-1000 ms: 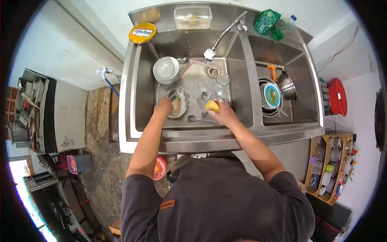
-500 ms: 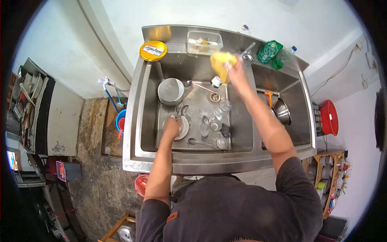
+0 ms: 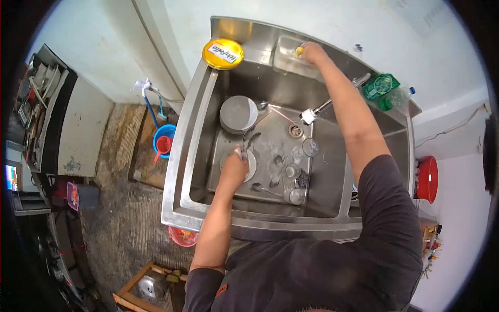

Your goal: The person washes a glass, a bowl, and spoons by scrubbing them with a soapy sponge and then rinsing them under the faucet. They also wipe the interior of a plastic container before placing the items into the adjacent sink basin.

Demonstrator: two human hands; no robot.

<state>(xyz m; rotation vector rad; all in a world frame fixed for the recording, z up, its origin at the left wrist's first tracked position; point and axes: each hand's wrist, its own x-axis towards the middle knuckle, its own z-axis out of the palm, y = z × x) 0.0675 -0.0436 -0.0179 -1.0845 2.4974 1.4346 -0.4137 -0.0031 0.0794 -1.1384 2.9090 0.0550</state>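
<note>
My left hand [image 3: 235, 167] is closed around the handles of metal spoons [image 3: 253, 139], above a white plate [image 3: 251, 165] in the left sink basin. A stack of bowls or plates [image 3: 238, 114] stands just beyond it. My right hand [image 3: 313, 53] reaches over the back ledge into a clear plastic container [image 3: 283, 58], its fingers closed on a yellow sponge [image 3: 300, 51] that is mostly hidden. Several glasses [image 3: 297, 196] and a loose spoon [image 3: 258, 186] lie in the basin, to the right of my left hand.
A faucet [image 3: 311, 115] projects over the basin near the drain [image 3: 296, 130]. On the back ledge are a round yellow lid [image 3: 223, 53], a green pouch [image 3: 381, 86] and a clear bottle [image 3: 401, 96]. A blue bucket [image 3: 165, 140] stands on the floor to the left.
My right hand has moved back from above the basin to the plastic container with the yellow sponge. My left hand stays low over the plate. The view has shifted and turned.
</note>
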